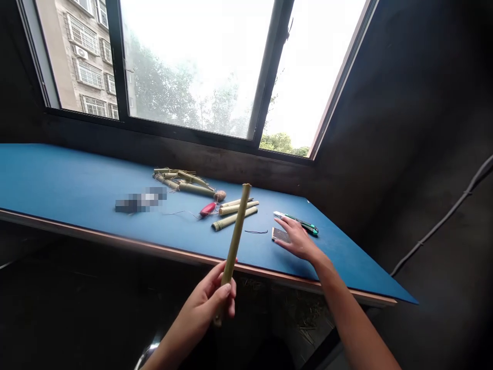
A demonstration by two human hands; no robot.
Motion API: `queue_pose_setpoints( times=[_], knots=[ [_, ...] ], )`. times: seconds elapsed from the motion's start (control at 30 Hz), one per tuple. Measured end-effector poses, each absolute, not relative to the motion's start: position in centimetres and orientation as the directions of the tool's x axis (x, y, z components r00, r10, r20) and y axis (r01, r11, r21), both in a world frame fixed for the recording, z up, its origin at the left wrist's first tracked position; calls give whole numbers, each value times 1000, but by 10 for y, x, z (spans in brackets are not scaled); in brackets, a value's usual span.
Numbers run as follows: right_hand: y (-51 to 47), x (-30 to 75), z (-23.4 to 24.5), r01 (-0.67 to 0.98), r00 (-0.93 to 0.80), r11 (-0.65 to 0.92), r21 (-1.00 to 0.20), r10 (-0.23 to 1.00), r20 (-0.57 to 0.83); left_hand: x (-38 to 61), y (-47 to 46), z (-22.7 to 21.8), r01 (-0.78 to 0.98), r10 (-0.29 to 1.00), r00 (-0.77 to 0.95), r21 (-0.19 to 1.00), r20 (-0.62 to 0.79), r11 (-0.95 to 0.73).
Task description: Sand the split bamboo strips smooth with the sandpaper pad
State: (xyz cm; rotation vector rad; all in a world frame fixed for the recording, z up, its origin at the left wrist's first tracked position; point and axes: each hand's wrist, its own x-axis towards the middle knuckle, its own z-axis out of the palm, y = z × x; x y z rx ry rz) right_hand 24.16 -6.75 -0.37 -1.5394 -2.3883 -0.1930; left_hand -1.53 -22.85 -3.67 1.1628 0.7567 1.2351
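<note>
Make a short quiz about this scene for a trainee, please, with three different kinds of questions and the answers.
1. Which hand holds the bamboo stick?
2. True or false: the utility knife lies beside the right hand.
3. What colour is the table top? A) blue B) white C) green

Key: 1. The left hand. 2. True. 3. A.

Blown-out daylight floods the window (192,67), leaving dim, warped edges.
</note>
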Motion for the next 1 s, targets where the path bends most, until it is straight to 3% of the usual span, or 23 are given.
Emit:
queue_pose_setpoints(
  times=[0.07, 0.13, 0.37, 0.53, 0.67, 0.73, 0.8, 0.83, 0.87, 0.97, 1.0],
  knots=[
    [-51, 259, -14, 938, -339, 345, -20, 930, 144, -16, -236, -44, -331, 973, 202, 943, 113, -40],
    [-45, 268, -19, 939, -342, 344, 1, 933, 115, -15, -242, -51, -357, 977, 195, 934, 84, -9],
    [-50, 265, -13, 978, -202, 183, 95, 946, 252, -15, -240, -61, -478, 975, 202, 878, 91, 17],
    [-42, 265, -11, 973, -206, 168, 155, 939, 275, -18, -239, -59, -459, 973, 215, 888, 82, 27],
    [-40, 266, -3, 979, -180, 144, 144, 942, 282, -21, -236, -62, -437, 966, 255, 896, 35, 83],
    [-56, 254, 1, 978, -209, 188, 92, 907, 367, -21, -232, -65, -489, 966, 255, 867, 35, 97],
    [-89, 230, 2, 913, -351, 406, 36, 740, 574, -20, -228, -68, -515, 967, 252, 852, 49, 92],
    [-109, 215, 2, 811, -456, 582, 62, 561, 691, -20, -228, -68, -511, 965, 257, 855, 52, 90],
    [-130, 200, 1, 681, -569, 715, 161, 377, 731, -19, -228, -68, -495, 964, 262, 865, 51, 89],
    [-173, 168, 2, 306, -852, 827, 472, 16, 524, -18, -237, -62, -389, 960, 278, 916, 12, 101],
    [-177, 164, 3, 280, -870, 822, 496, -1, 493, -19, -241, -60, -345, 954, 300, 932, 0, 108]
  ],
)
